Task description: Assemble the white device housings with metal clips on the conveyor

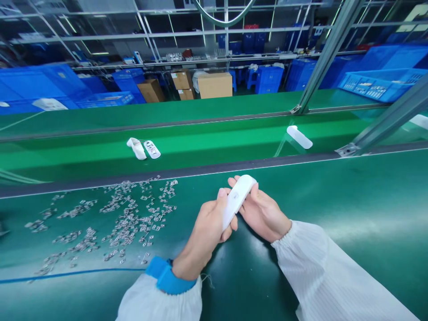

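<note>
A long white plastic housing (pixel 238 196) with rounded ends is held slanted above the green table. My left hand (pixel 211 223) is closed around its lower end, thumb on the upper face. My right hand (pixel 262 209) grips the upper end, thumb at the side and fingers behind it. A blue wrist strap (pixel 170 277) with a cord is on my left wrist. To the left of my hands lie many small metal pieces (pixel 125 220), scattered in loose clusters on the table.
Beyond the table edge, a green conveyor belt (pixel 207 145) carries an opened white housing (pixel 137 148) beside a small board (pixel 152 149), and another white part (pixel 299 137). Metal posts (pixel 327 55) stand at the right. Blue crates (pixel 383 84) and cardboard boxes (pixel 215 85) are farther back.
</note>
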Tool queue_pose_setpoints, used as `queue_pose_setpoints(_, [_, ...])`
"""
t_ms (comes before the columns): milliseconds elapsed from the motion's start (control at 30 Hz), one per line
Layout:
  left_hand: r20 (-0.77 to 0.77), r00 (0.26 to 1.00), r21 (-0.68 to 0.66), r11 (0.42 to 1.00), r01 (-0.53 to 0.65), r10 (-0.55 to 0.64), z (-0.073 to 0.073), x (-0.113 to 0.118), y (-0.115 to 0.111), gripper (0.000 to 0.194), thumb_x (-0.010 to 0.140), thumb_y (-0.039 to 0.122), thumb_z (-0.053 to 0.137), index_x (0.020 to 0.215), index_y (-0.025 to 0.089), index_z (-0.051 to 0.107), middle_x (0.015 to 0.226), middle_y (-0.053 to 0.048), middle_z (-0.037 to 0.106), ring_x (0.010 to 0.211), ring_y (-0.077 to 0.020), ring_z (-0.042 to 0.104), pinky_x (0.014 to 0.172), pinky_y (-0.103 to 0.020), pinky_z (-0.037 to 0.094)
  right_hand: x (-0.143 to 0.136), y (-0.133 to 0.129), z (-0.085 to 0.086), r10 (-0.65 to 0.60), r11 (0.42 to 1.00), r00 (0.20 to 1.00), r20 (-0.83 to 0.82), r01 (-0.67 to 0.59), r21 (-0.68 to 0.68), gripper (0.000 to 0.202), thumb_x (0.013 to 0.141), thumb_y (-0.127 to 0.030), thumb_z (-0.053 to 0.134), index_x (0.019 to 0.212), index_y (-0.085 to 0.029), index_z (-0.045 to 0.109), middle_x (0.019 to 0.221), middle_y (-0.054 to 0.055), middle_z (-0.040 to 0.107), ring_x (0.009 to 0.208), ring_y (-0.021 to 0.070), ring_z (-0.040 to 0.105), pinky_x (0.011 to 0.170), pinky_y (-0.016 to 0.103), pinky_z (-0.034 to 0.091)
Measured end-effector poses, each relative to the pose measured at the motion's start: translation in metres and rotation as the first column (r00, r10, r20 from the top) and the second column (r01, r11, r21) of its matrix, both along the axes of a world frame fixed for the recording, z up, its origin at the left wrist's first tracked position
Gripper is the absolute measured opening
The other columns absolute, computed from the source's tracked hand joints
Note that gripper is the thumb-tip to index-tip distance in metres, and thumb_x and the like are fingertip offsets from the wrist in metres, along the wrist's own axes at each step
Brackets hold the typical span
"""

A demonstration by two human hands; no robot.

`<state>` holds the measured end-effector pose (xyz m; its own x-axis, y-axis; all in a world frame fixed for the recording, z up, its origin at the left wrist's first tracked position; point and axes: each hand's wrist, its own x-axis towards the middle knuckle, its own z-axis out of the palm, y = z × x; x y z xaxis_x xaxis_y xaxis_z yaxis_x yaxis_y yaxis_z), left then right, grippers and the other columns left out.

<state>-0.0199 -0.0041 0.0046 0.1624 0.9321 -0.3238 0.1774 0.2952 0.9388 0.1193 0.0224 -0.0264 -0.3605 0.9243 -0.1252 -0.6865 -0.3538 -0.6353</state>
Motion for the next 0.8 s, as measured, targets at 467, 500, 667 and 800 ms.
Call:
queue_pose_setpoints(467, [0.451,0.893,-0.219,0.970,0.108,0.002,-0.004,-0.001,0.003,0.042,0.090,0.058,0.050,0.084,0.017,0.054,0.062,0.003,0.049,0.041,-0.0046,0.036,0.039,-0.019,0.022,0.007,0.000,0.007,-0.036,0.982,0.948,0.316,-0.024,0.185,0.032,0.093,-0.043,0.057,0.115,-0.020,0.064,0.105,0.009,0.073,0.096,0.0195,0.067,0.091,0.036,0.050])
queue_pose_setpoints(500, [0.456,0.890,-0.232,0.966,0.117,0.002,-0.005,-0.001,0.003,0.044,0.091,0.059,0.047,0.086,0.017,0.055,0.061,0.003,0.049,0.041,-0.0053,0.038,0.039,-0.019,0.025,0.007,-0.001,0.009,-0.043,0.974,0.936,0.350,-0.038,0.222,0.032,0.093,-0.042,0.057,0.116,-0.020,0.064,0.103,0.008,0.073,0.090,0.0183,0.068,0.088,0.035,0.051])
queue_pose_setpoints(667, [0.432,0.901,-0.258,0.953,0.161,-0.035,-0.003,-0.004,0.005,0.050,0.092,0.062,0.041,0.081,0.015,0.057,0.054,0.003,0.045,0.038,-0.0078,0.039,0.038,-0.023,0.028,0.007,-0.004,0.014,-0.137,0.945,0.886,0.444,-0.017,0.326,0.031,0.088,-0.042,0.065,0.110,-0.021,0.061,0.111,0.008,0.071,0.076,0.0158,0.068,0.080,0.035,0.055])
queue_pose_setpoints(800, [0.479,0.874,-0.233,0.950,0.210,-0.075,0.001,-0.008,0.007,0.035,0.092,0.048,0.052,0.092,0.014,0.060,0.070,0.000,0.055,0.047,-0.0077,0.046,0.047,-0.024,0.036,0.009,0.000,0.014,-0.145,0.980,0.862,0.486,0.055,0.193,0.034,0.084,-0.046,0.068,0.102,-0.018,0.061,0.094,0.007,0.074,0.065,0.0131,0.064,0.073,0.033,0.055])
